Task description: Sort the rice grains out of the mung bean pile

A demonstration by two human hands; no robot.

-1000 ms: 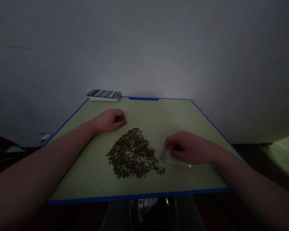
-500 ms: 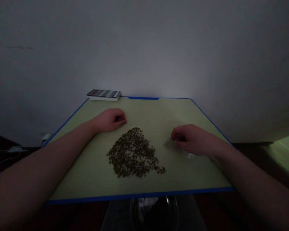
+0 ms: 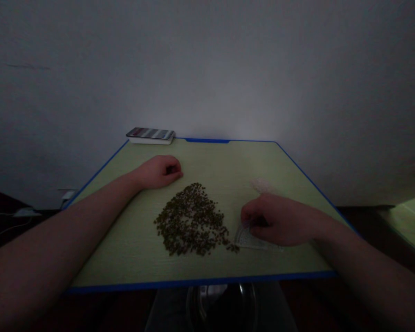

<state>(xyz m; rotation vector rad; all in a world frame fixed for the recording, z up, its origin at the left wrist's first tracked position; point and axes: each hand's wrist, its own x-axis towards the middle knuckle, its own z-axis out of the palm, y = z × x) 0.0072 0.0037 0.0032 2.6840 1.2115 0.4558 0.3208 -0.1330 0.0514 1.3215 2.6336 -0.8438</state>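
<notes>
A clear plastic protractor (image 3: 243, 237) lies flat or nearly so on the table, its curved edge toward the left. My right hand (image 3: 276, 219) is closed on its upper part and covers much of it. Just left of the protractor spreads a heap of small dark green-brown beans or seeds (image 3: 193, 221), a few of them close to its corner. Beyond the heap, on the left, my left hand (image 3: 161, 171) rests on the table with its fingers curled in and nothing visible in them. Behind my right hand is a small patch of pale pinkish grains (image 3: 263, 185), partly hidden.
The pale table (image 3: 124, 258) has a blue rim and stands against a grey wall (image 3: 207, 69). A phone (image 3: 151, 133) lies on a white box (image 3: 150, 141) at the far left corner. Below the front edge, a shiny metal bowl (image 3: 195, 306) sits at my lap.
My right hand has moved toward me and slightly left with the protractor, bringing it beside the heap. The pale grains behind it now show. My left hand stays in place.
</notes>
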